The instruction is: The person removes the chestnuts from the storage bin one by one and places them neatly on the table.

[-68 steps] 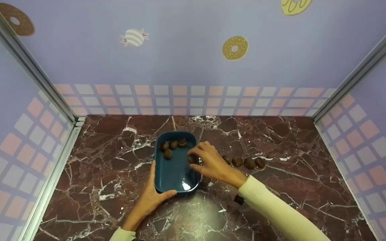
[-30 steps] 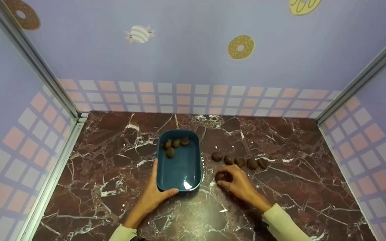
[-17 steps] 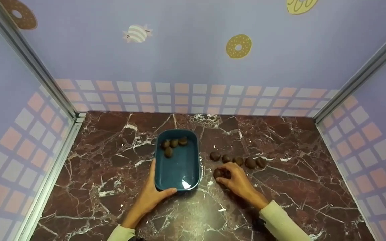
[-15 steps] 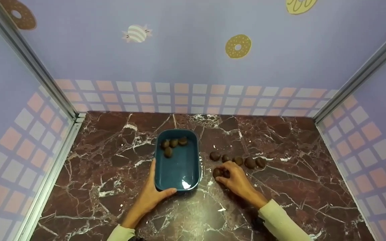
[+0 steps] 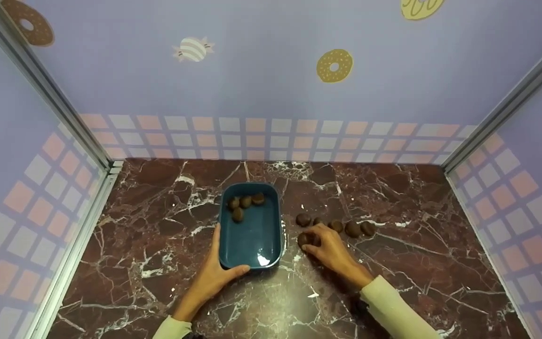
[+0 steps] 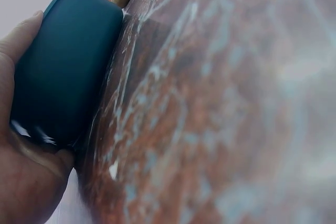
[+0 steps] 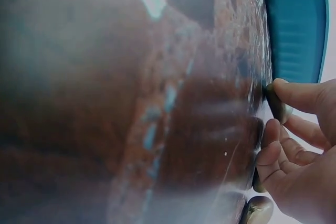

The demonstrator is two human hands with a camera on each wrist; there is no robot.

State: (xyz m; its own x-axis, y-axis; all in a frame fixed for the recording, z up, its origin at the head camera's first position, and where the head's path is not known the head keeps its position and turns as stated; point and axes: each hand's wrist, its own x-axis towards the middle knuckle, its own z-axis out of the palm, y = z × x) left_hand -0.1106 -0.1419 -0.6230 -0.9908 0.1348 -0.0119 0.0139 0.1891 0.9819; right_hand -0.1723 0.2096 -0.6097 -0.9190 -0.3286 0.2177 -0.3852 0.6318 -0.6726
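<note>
Right fingers (image 5: pixel 318 230) in a pinch

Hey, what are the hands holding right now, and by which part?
The left hand holds the blue dish by its near left corner; the right hand pinches a chestnut by its edges.

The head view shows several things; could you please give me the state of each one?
Blue dish: upright, uncovered, held by the left hand
Four brown pieces: lying in the dish
Five brown pieces: lying on the table, in a row
Another brown piece: pinched by the right hand
</note>
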